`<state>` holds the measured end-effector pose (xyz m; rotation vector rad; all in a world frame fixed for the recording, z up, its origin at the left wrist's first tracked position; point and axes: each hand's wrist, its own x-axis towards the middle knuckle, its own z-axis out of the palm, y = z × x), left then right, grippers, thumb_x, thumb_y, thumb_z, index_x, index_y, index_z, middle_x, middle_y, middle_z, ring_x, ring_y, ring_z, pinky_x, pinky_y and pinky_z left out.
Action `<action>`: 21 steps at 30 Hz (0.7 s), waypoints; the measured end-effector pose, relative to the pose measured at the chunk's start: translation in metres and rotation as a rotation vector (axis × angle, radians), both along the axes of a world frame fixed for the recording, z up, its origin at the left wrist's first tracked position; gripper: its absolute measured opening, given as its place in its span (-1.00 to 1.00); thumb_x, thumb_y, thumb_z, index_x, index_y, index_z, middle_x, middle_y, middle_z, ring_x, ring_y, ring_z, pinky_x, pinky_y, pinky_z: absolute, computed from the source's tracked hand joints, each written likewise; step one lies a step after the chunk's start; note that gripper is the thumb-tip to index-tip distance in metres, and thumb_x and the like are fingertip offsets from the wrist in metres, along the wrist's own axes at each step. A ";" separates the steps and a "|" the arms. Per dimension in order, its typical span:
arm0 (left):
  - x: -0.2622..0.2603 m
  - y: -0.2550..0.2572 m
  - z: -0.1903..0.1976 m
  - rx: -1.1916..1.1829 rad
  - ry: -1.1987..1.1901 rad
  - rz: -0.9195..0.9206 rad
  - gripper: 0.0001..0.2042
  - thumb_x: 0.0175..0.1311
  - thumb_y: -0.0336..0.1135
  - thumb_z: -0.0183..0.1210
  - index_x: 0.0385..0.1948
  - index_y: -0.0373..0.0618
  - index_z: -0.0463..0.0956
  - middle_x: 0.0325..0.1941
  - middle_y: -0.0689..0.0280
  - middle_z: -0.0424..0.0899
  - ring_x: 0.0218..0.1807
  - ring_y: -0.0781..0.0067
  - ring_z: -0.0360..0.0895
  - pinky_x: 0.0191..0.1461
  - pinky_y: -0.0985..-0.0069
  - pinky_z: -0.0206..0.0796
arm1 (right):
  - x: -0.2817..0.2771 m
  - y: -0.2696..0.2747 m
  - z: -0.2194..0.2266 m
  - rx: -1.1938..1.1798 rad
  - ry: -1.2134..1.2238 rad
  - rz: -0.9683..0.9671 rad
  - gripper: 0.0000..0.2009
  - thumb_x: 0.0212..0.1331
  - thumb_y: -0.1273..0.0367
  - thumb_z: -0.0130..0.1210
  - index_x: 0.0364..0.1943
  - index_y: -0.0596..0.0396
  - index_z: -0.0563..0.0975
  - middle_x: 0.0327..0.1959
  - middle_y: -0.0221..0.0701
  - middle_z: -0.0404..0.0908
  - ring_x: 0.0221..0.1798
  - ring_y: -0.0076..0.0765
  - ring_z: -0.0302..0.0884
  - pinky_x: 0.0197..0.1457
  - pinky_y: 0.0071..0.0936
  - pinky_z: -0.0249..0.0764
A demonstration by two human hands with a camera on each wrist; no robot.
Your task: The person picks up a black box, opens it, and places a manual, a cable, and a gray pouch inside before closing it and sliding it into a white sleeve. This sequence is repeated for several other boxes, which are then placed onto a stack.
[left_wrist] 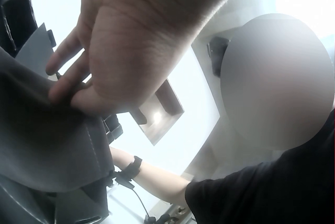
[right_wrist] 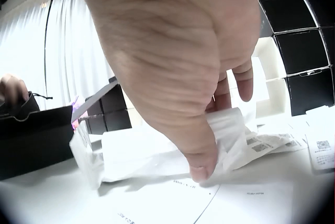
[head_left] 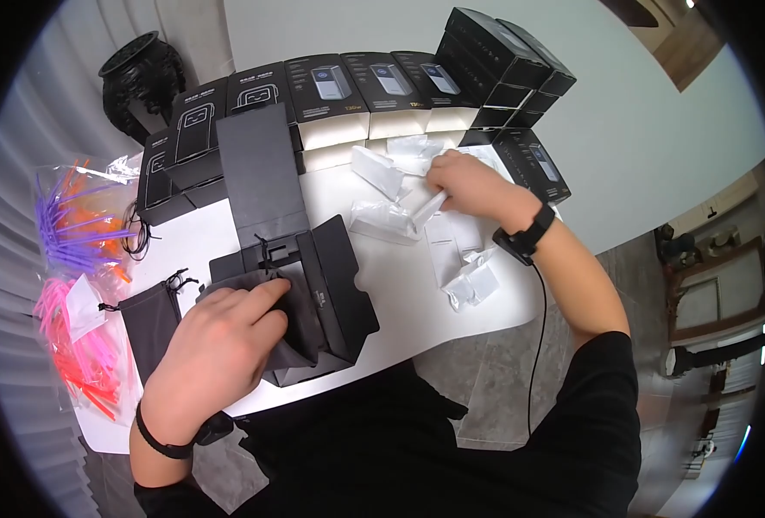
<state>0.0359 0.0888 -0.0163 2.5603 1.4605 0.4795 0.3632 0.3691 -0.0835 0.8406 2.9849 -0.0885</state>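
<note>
My left hand [head_left: 223,345] is over an open black box [head_left: 345,289] and pinches a dark drawstring pouch [head_left: 300,324] between thumb and fingers. In the left wrist view the pouch's grey-black cloth [left_wrist: 47,135] hangs below the fingertips. The box's long lid [head_left: 262,168] stands folded back. Farther right, my right hand [head_left: 473,183] pinches the end of a clear plastic packet [head_left: 382,222] lying low over the white table. Seen from the right wrist, the thumb presses the crinkled packet [right_wrist: 141,153] from the near side, above printed white sheets [right_wrist: 246,200].
Several black boxes [head_left: 326,86] line the back, with more stacked [head_left: 495,60] at back right. Other clear packets [head_left: 473,281] lie around the right hand. A second black pouch [head_left: 151,324] and bags of purple-orange [head_left: 80,216] and pink-red sticks [head_left: 85,345] lie left.
</note>
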 end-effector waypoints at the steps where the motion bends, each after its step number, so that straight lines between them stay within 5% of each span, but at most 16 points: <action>1: 0.000 0.000 0.001 0.002 0.000 0.003 -0.78 -0.12 -0.57 0.22 -0.35 -0.23 0.52 0.14 0.10 0.59 -0.07 0.02 0.60 0.02 0.24 0.47 | 0.000 -0.008 0.017 -0.101 0.011 -0.083 -0.71 -0.08 0.48 0.40 -0.33 0.08 0.47 -0.30 -0.34 0.60 -0.20 -0.05 0.56 -0.14 -0.20 0.45; 3: 0.000 0.001 0.004 0.019 -0.007 0.010 -0.78 -0.11 -0.57 0.22 -0.34 -0.24 0.52 0.12 0.10 0.59 -0.07 0.03 0.60 0.02 0.24 0.47 | 0.001 -0.026 0.054 -0.257 0.108 -0.125 -0.71 -0.01 0.47 0.37 -0.32 0.10 0.43 -0.45 -0.32 0.56 -0.34 -0.15 0.55 -0.21 -0.31 0.44; 8: -0.001 0.002 0.008 0.091 0.028 0.023 -0.73 -0.08 -0.56 0.23 -0.25 -0.25 0.55 0.03 0.09 0.60 -0.05 0.06 0.59 0.01 0.27 0.48 | -0.019 -0.106 0.119 -0.726 0.586 -0.299 -0.79 0.14 0.54 0.26 -0.22 0.14 0.45 -0.36 -0.44 0.51 -0.36 -0.52 0.55 -0.25 -0.54 0.47; 11: -0.001 0.000 0.008 0.068 -0.006 0.066 -0.69 -0.07 -0.59 0.21 -0.19 -0.27 0.54 0.04 0.08 0.59 -0.03 0.04 0.59 0.04 0.26 0.49 | -0.035 -0.160 0.117 -0.847 0.761 -0.278 -0.80 0.21 0.60 0.11 -0.09 0.19 0.47 -0.20 -0.40 0.51 -0.31 -0.54 0.57 -0.24 -0.55 0.52; 17: 0.001 -0.011 0.014 0.128 0.043 0.105 -0.78 0.05 -0.55 0.13 -0.22 -0.27 0.53 0.06 0.12 0.59 0.03 0.14 0.61 0.00 0.36 0.54 | -0.070 -0.210 0.084 -0.952 0.686 -0.347 -0.79 0.28 0.44 0.17 -0.05 0.19 0.50 -0.34 -0.43 0.58 -0.42 -0.57 0.53 -0.36 -0.54 0.45; 21: -0.002 -0.018 0.027 0.183 0.136 0.087 -0.80 0.02 -0.51 0.13 -0.28 -0.27 0.52 0.09 0.05 0.58 0.09 0.06 0.57 0.15 0.28 0.48 | -0.078 -0.217 0.074 -0.839 0.632 -0.277 -0.79 0.29 0.39 0.17 -0.07 0.17 0.50 -0.42 -0.35 0.58 -0.45 -0.49 0.53 -0.35 -0.47 0.43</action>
